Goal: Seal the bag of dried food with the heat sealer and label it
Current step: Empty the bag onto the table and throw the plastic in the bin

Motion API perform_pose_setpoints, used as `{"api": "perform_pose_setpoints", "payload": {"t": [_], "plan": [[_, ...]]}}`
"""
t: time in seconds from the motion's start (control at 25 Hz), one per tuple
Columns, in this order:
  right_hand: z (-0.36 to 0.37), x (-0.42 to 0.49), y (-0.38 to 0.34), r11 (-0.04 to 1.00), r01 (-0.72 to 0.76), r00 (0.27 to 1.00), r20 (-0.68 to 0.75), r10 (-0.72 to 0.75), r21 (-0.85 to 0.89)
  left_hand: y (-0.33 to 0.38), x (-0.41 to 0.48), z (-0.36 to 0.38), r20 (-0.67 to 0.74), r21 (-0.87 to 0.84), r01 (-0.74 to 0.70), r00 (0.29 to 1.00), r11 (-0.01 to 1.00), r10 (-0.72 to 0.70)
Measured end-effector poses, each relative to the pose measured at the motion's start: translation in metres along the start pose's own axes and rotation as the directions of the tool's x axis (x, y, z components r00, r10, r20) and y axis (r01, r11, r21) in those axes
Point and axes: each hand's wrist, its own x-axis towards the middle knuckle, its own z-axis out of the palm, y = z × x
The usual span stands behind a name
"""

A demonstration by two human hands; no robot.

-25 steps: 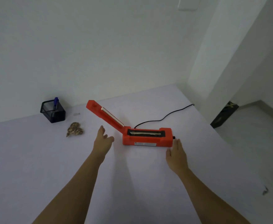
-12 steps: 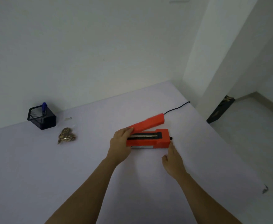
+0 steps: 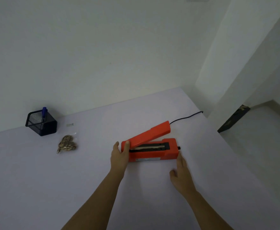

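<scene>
Left of centre, the small clear plastic bag of brown dried food [image 3: 67, 144] lies on the white counter [image 3: 36, 180]. It is probably light, soft and crinkly, best pinched at its empty top edge. At centre is the orange plastic heat sealer [image 3: 152, 147], its arm part-raised. The left hand [image 3: 119, 156] grips its left end. The right hand [image 3: 180, 173], fingers straight, touches its right end.

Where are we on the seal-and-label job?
Done: nothing visible; the bag lies on the table, left of the heat sealer and apart from it. In hand: left hand grips the sealer's left end, right hand touches its right end, arm raised. Left: load bag, press, then apply the label; the marker stands in the mesh holder.
</scene>
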Motion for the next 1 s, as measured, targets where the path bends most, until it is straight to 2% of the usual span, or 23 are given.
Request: {"api": "perform_pose_setpoints", "payload": {"t": [0.04,0.08,0.48,0.68,1.0], "plan": [[0.000,0.006,-0.002,1.000,0.009,1.000,0.001,-0.009,-0.003,0.000,0.005,0.001,0.044,-0.031,0.104,0.994,0.994,-0.102],[-0.001,0.012,-0.005,1.000,0.018,1.000,0.001,-0.018,-0.003,0.001,0.009,0.001,0.069,-0.031,0.143,0.988,0.989,-0.140],[0.010,0.162,-0.056,0.995,0.088,0.992,0.083,-0.091,0.047,0.039,0.120,-0.002,0.035,-0.117,0.076,0.997,0.990,-0.073],[0.020,0.234,-0.077,0.988,0.154,0.981,0.117,-0.157,0.032,0.063,0.189,-0.005,-0.071,-0.119,0.048,0.996,0.992,-0.057],[0.023,0.285,-0.098,0.980,0.196,0.967,0.164,-0.193,-0.004,0.079,0.242,-0.009,-0.092,-0.111,0.041,0.994,0.993,-0.052]]}}
